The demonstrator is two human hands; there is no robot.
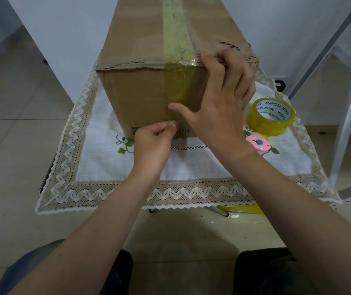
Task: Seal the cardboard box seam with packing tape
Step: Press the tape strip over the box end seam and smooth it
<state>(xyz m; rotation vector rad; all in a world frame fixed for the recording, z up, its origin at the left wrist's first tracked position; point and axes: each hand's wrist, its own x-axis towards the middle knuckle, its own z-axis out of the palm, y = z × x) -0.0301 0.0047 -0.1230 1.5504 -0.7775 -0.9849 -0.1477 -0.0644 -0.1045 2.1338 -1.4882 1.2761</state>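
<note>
tape [177,86] on box [136,94], rt hand [219,107] pressing

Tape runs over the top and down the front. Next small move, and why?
Probably press the tape end flat against the box front. The left hand pinches the tape's lower end near the bottom of that face, while the right hand lies spread over the top edge, pinning the strip. The roll sits aside on the cloth.

One wide-angle view from the person's head looks forward and steeply down onto a white lace-edged cloth [191,167]. The brown cardboard box [140,92] stands close, filling the upper centre, and both forearms reach in from the bottom edge.
</note>
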